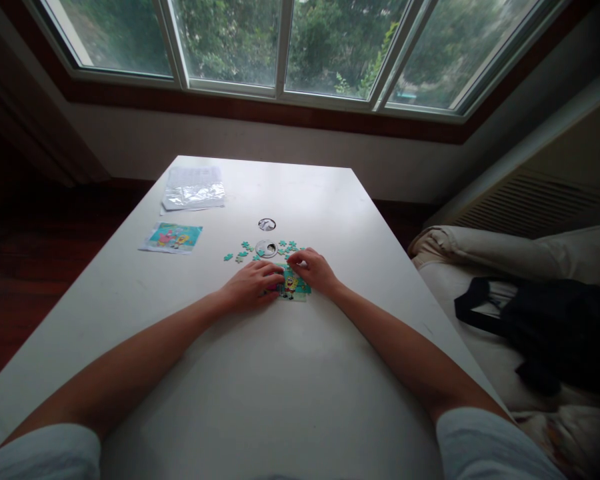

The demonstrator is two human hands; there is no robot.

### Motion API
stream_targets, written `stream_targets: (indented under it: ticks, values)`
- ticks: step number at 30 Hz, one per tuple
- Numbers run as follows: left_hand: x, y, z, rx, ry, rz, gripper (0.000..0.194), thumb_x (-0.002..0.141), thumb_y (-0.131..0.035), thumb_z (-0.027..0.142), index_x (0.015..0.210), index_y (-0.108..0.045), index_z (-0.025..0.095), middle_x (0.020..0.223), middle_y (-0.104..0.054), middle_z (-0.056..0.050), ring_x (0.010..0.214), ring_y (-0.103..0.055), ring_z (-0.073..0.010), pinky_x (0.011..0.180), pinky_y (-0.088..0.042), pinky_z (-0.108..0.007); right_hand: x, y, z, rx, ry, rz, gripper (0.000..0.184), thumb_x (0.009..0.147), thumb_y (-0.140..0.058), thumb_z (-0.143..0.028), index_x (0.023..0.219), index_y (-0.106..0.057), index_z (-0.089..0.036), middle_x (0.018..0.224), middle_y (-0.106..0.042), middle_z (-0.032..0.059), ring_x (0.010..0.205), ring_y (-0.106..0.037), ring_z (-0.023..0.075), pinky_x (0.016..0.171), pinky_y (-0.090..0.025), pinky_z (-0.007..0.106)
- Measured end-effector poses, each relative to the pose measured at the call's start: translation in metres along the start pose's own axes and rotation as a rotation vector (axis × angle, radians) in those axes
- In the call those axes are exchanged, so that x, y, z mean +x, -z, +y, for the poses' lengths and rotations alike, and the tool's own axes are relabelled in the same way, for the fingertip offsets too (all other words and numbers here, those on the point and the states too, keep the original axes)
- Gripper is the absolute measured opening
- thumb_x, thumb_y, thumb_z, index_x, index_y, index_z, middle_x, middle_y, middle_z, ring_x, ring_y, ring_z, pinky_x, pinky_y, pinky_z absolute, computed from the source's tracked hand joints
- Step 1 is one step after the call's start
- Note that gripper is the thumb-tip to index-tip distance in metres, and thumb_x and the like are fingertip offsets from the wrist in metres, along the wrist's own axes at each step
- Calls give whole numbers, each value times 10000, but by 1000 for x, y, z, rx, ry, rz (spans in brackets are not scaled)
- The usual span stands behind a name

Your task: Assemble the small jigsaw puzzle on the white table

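A partly assembled jigsaw puzzle (291,287) with a yellow cartoon figure on teal lies flat on the white table. My left hand (254,285) rests across its left part, fingers stretched out and covering that side. At the puzzle's upper right edge, my right hand (314,270) has thumb and fingertips pinched together; whatever is between them is too small to make out. Loose teal jigsaw pieces (243,253) are scattered just beyond my hands, on both sides of a round fitting (267,249) in the tabletop.
A printed picture sheet (174,238) with cartoon figures lies to the left. Behind it are papers with a clear plastic bag (195,190). Farther back is a round hole (267,225) in the table (280,380). A sofa (480,267) with dark clothing (555,327) stands at the right.
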State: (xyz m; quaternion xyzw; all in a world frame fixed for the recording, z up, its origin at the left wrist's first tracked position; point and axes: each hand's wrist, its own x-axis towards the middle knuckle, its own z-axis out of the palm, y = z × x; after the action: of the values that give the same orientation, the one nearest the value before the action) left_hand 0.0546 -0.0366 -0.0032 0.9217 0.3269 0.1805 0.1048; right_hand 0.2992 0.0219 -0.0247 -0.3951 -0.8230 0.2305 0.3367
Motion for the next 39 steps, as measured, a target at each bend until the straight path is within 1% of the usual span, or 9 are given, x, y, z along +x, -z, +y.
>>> stream_targets:
  ticks: [4,9,16,22,25,28,30,34,39]
  values:
    - [0,0,-1,32,-17,-6,316,980,-552,413,1246,-641,267,1390,-601,-75,1300,-515,-274,1133,-397,-455,1,0,0,-91,46,-10,116,896,-658,-135,882,-718,-233,837,-694,24,881,-556,201,809,-460,315]
    - [-1,0,-1,42,-23,4,314,986,-544,413,1246,-638,264,1379,-603,-78,1291,-516,-269,1124,-407,-453,0,1,0,-189,58,-54,115,887,-682,-136,917,-731,-237,858,-649,39,892,-534,208,820,-445,324]
    - [-1,-2,-2,48,-29,0,320,990,-534,410,1255,-634,261,1391,-593,-81,1297,-509,-273,1123,-404,-455,-1,3,-2,-191,52,-67,80,902,-683,-172,920,-730,-235,842,-632,32,868,-522,201,805,-421,315]
    - [0,-1,-1,44,-27,1,315,981,-550,405,1248,-635,261,1387,-597,-79,1290,-513,-274,1121,-405,-458,-1,2,-1,-189,27,-82,54,906,-676,-196,898,-713,-234,723,-592,-1,775,-511,183,755,-393,295]
    - [0,0,-1,37,-22,0,313,974,-563,394,1249,-633,261,1383,-602,-80,1281,-519,-273,1113,-412,-455,0,5,1,-165,2,4,60,917,-653,-208,897,-706,-226,733,-615,3,764,-531,182,749,-400,297]
    - [-1,1,0,30,-20,3,320,972,-569,394,1257,-634,264,1381,-605,-80,1282,-519,-271,1106,-416,-451,2,11,8,-191,-88,154,96,934,-611,-227,926,-706,-221,744,-625,16,773,-550,196,758,-415,313]
    - [-2,1,-1,31,-21,10,316,971,-569,391,1251,-640,263,1374,-609,-79,1278,-521,-270,1097,-419,-448,2,14,15,-226,-142,206,131,945,-581,-237,925,-709,-219,775,-642,30,790,-556,209,773,-424,330]
    - [-3,1,-1,39,-14,24,276,970,-564,367,1206,-661,261,1309,-637,-78,1220,-553,-259,1054,-439,-436,2,16,26,-285,-178,203,174,937,-564,-208,999,-726,-221,860,-663,60,864,-562,235,841,-443,364]
    - [-3,4,1,60,4,19,280,985,-535,366,1206,-656,245,1266,-639,-90,1175,-575,-260,1036,-451,-442,1,12,27,-390,-193,164,245,936,-590,-245,1130,-740,-238,970,-639,92,964,-543,264,907,-444,396]
